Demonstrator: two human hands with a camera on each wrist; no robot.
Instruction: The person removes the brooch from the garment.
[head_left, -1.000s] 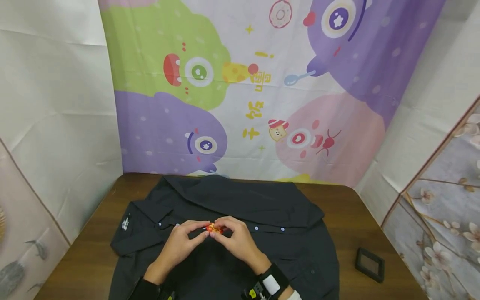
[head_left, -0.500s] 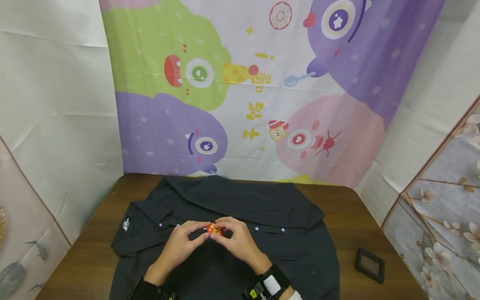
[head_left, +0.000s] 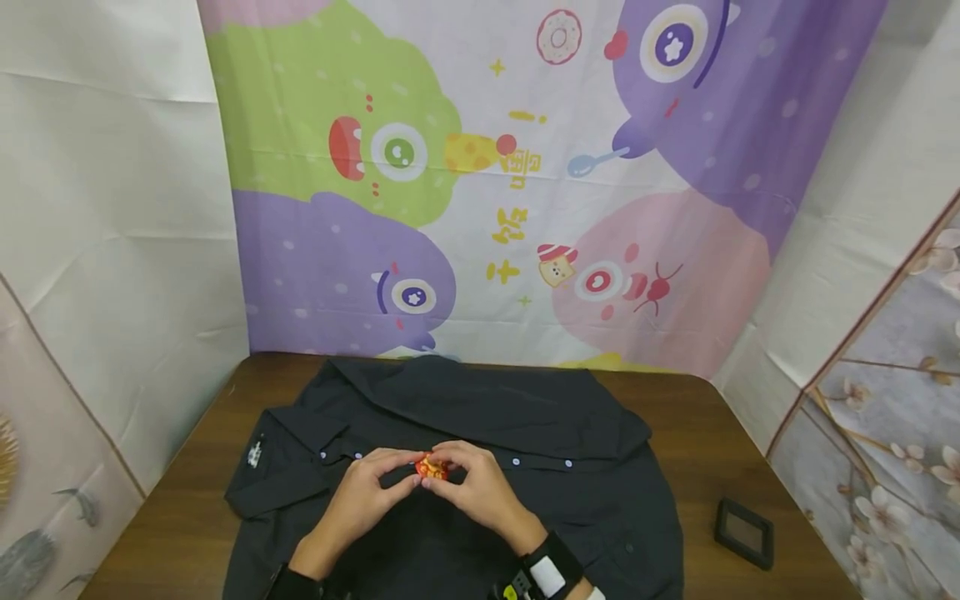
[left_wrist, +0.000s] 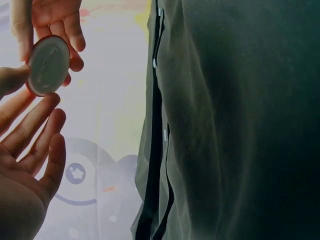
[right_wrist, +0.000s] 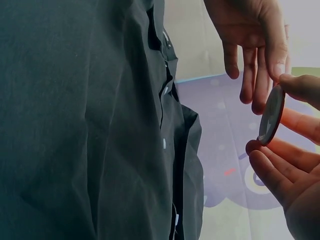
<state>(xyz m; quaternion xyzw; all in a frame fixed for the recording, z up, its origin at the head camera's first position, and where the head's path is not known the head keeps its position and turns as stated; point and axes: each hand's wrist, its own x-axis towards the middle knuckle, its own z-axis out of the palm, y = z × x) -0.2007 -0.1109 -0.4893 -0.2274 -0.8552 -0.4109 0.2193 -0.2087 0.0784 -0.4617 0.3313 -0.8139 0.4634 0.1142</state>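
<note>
A round pin badge (head_left: 432, 470) with a red and yellow front is held up between both hands, over a dark button-up shirt (head_left: 450, 550). My left hand (head_left: 363, 493) pinches its left edge between thumb and fingertips. On the opposite edge, my right hand (head_left: 482, 492) grips with thumb and fingers. The left wrist view shows the white back of the badge (left_wrist: 49, 65), with a pin running across it. Seen nearly edge-on in the right wrist view, the badge (right_wrist: 272, 115) shows its thin red rim.
The shirt covers most of the brown wooden table (head_left: 165, 508), one sleeve (head_left: 277, 458) folded at the left. A small black frame (head_left: 744, 533) lies to the right of the shirt. Behind the table hangs a cartoon-print cloth (head_left: 495, 325).
Both hands keep their hold on the badge, which shows slightly more of its coloured front. The head view has shifted a little, so the whole scene sits lower.
</note>
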